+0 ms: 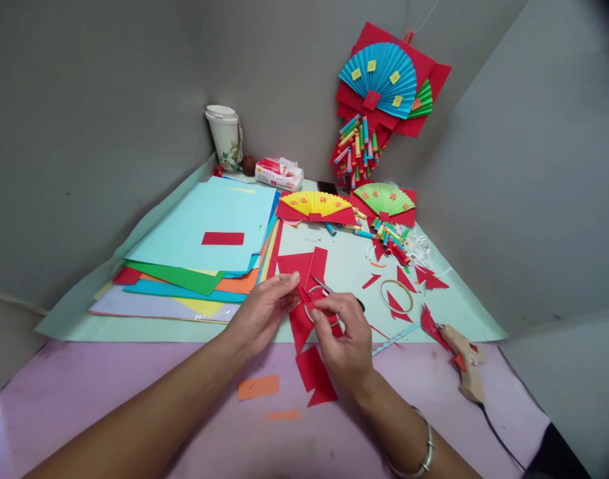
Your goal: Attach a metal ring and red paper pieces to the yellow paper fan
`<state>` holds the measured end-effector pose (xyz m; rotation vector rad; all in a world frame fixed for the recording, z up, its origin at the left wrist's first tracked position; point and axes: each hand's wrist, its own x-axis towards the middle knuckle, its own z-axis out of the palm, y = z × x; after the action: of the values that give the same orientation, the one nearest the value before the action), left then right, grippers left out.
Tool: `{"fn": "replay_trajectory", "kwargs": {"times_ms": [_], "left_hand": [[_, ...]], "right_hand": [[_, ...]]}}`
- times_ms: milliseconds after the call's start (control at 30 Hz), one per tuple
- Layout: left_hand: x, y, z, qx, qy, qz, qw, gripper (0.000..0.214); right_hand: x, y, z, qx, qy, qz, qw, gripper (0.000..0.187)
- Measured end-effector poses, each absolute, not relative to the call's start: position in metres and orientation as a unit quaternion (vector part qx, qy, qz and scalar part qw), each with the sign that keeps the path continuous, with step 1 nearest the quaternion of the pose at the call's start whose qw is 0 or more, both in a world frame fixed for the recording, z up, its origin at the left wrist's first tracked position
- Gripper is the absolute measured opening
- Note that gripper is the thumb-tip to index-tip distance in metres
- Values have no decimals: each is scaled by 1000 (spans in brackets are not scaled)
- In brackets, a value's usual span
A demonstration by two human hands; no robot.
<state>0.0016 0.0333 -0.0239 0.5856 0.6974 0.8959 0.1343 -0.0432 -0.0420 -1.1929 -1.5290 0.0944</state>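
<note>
Above mat [454, 309] — left hand [262, 313] pinches red paper [300, 324] | right hand [347, 340] grips scissors [321, 285]

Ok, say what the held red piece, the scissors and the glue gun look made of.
Red piece: thin matte paper or light card, flat with crisp cut edges. Scissors: glossy metal blades, likely steel. Glue gun: smooth beige plastic, orange trigger.
</note>
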Motion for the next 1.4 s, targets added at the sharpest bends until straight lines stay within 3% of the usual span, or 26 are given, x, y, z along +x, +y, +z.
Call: {"fn": "replay_trajectory", "kwargs": {"times_ms": [633, 967, 1100, 1200, 1300, 1400], "left_hand": [[0, 32, -29, 316, 337, 394, 795, 21], [1, 32, -27, 356, 336, 380, 785, 17], [2, 33, -27, 364, 350, 384, 773, 17], [1, 30, -26, 401, 358, 372, 757, 18], [0, 26, -21, 457, 357, 351, 735, 18], [0, 22, -14, 505, 361, 329, 711, 16]], "right_hand": [[135, -44, -48, -495, -682, 13, 539, 31], [140, -45, -46, -500, -672, 60, 543, 39], [144, -48, -40, -529, -592, 154, 588, 28], [149, -44, -39, -552, -474, 298, 618, 19], [153, -38, -43, -517, -396, 458, 605, 22], [157, -35, -47, -474, -382, 534, 587, 23]]}}
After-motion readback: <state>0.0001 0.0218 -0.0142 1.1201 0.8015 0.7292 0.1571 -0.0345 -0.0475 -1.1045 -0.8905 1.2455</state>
